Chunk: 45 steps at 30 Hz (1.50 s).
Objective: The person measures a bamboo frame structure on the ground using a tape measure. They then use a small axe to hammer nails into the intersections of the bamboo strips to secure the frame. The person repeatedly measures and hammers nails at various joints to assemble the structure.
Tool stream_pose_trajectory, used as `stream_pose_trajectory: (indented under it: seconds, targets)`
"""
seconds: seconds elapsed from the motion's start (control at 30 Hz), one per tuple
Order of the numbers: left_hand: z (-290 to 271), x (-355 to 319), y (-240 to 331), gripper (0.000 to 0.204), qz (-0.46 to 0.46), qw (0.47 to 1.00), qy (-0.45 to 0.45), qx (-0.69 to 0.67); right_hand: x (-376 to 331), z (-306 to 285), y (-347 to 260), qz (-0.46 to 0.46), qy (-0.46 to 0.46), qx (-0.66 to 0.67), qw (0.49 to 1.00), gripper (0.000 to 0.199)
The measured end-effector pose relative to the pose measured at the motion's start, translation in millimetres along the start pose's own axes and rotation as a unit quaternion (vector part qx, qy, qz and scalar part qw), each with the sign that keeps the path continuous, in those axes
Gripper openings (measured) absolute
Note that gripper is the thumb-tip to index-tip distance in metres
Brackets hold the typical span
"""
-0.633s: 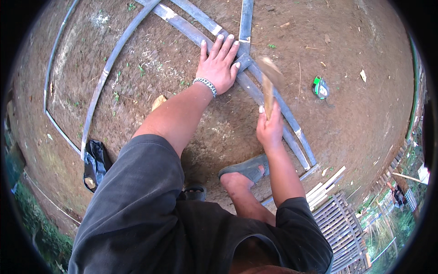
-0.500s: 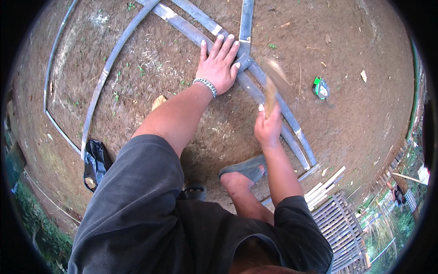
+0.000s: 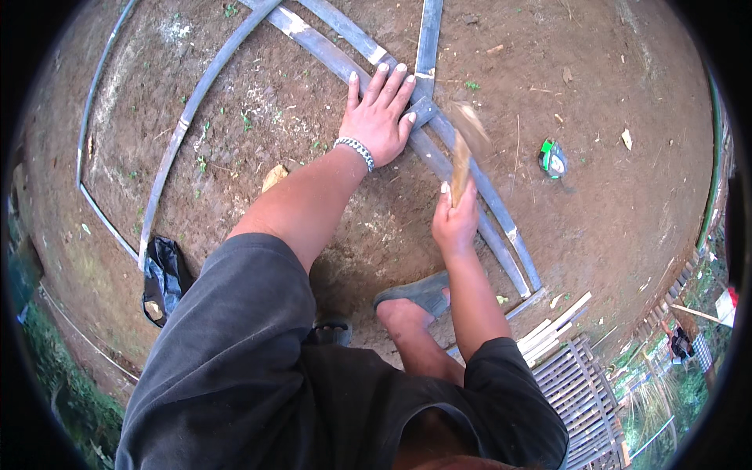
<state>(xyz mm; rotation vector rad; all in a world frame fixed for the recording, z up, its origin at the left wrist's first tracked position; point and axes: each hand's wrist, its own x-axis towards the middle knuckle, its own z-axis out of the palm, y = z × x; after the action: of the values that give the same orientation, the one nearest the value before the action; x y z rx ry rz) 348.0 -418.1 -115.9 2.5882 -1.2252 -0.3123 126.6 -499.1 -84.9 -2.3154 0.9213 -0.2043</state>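
My left hand (image 3: pixel 377 121), with a chain bracelet at the wrist, lies flat with fingers spread on the crossing of grey bamboo strips (image 3: pixel 325 51). A short grey piece (image 3: pixel 423 111) lies across the strips just right of its thumb. My right hand (image 3: pixel 457 222) is closed round the wooden handle of a hammer (image 3: pixel 460 160). The hammer's head is smeared by motion, close to the short piece and above the strips. Whether it touches them I cannot tell. Another strip (image 3: pixel 428 43) runs away from the crossing toward the far edge.
A green and black tape measure (image 3: pixel 553 159) lies on the dirt at right. Long curved strips (image 3: pixel 182 125) and a black plastic bag (image 3: pixel 163 274) are at left. Near my sandalled foot (image 3: pixel 415 301) are pale slats (image 3: pixel 556 329) and a slatted bamboo rack (image 3: pixel 580 392).
My right hand and the hammer have shifted slightly left and nearer me, the head still blurred. My left hand stays pressed on the strips. The whole view has moved a little.
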Motion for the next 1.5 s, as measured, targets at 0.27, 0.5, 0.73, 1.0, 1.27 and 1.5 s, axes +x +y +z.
stream_pose_trajectory:
  seconds: [0.27,0.5,0.73,1.0,1.27,1.5]
  targets:
    - [-1.3,1.0,0.5,0.062,-0.002,1.000,-0.002,-0.005,2.2,-2.5,-0.4,0.036,-0.041,-0.011,0.998,0.056]
    - [-4.2,3.3,-2.3,0.062,-0.003,1.000,-0.006,0.003,9.4,3.3,2.5,0.014,-0.046,0.002,0.999,0.050]
    - [-1.4,1.1,-2.9,0.062,0.001,1.000,0.002,-0.006,3.0,2.1,-7.4,0.016,-0.041,0.026,0.999,0.054]
    - [-1.9,1.5,-1.8,0.062,0.001,1.000,0.004,-0.010,5.9,-3.0,-11.2,0.002,-0.031,0.013,0.999,0.050]
    - [-2.3,0.9,-1.4,0.062,0.001,1.000,-0.008,-0.012,10.6,-1.0,-18.2,0.081,-0.063,-0.004,0.995,0.045]
    - [-6.5,1.3,-0.8,0.063,0.001,1.000,-0.007,-0.020,8.5,-1.0,-13.2,0.093,-0.095,-0.017,0.991,0.042]
